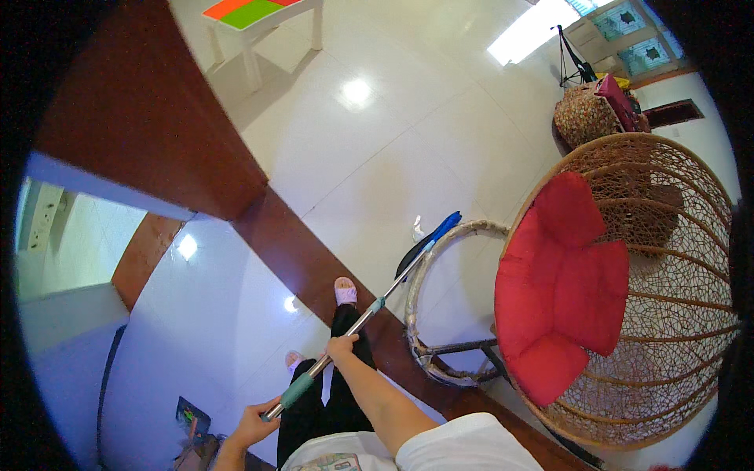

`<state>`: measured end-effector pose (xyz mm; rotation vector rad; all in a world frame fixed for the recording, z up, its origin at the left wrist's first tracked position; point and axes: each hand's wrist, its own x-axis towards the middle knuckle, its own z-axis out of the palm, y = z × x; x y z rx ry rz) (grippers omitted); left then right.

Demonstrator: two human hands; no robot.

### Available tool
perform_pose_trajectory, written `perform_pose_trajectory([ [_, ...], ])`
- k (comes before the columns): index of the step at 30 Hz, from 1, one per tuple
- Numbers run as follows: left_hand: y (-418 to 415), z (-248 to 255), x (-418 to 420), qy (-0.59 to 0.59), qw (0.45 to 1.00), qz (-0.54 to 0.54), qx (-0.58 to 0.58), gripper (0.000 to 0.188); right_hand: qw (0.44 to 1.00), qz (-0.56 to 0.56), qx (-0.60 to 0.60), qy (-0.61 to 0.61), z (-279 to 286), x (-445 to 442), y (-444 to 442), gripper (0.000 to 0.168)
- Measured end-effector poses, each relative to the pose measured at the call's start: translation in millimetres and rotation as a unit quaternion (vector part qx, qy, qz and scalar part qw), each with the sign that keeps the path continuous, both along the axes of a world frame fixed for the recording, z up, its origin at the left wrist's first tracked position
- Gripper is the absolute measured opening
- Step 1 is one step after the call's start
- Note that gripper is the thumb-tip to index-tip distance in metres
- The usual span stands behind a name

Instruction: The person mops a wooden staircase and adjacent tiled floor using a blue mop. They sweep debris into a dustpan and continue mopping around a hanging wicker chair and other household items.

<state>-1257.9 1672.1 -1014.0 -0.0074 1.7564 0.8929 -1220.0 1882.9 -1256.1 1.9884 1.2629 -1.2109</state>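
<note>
A telescopic metal pole point(353, 327) with green grips runs slantwise across the view, from lower left towards the upper right. My left hand point(254, 425) is closed round its lower end, by the thick green grip. Further up the shaft, my right hand point(341, 347) grips the bare metal. At the far end a blue and dark mop head point(429, 242) lies on the tiled floor, beside the round base of a hanging chair. A small white scrap point(417, 228) lies just beyond the mop head.
A wicker egg chair point(660, 294) with red cushions point(559, 282) stands at the right, its ring base point(413, 306) near the pole. A brown floor strip point(306, 259) crosses under my foot beside a brown pillar point(147, 112). A small white table point(259, 26) stands upper left; patterned bundles point(586, 115) sit upper right.
</note>
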Motion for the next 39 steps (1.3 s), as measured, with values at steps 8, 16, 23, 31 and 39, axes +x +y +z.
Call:
perform_pose_trajectory([
  [8, -155, 67, 56, 0.017, 0.999, 0.029, -0.034, 0.044, 0.993, -0.067, -0.086, 0.052, 37, 59, -183, 0.06],
  [16, -197, 154, 88, 0.005, 0.991, 0.111, -0.069, 0.042, 0.791, -0.423, -0.365, 0.248, 101, 107, -201, 0.014],
  [23, -186, 199, 114, 0.055, 0.984, 0.134, -0.102, 0.047, 0.835, -0.354, -0.337, 0.252, 173, 105, -188, 0.013],
  [31, -80, 147, 135, 0.034, 0.995, 0.096, -0.017, 0.045, 0.902, -0.219, -0.18, 0.325, 153, 100, -46, 0.018],
  [39, 95, 103, 143, 0.216, 0.972, 0.087, 0.018, 0.033, 0.887, -0.22, -0.194, 0.358, 77, 85, 112, 0.016],
])
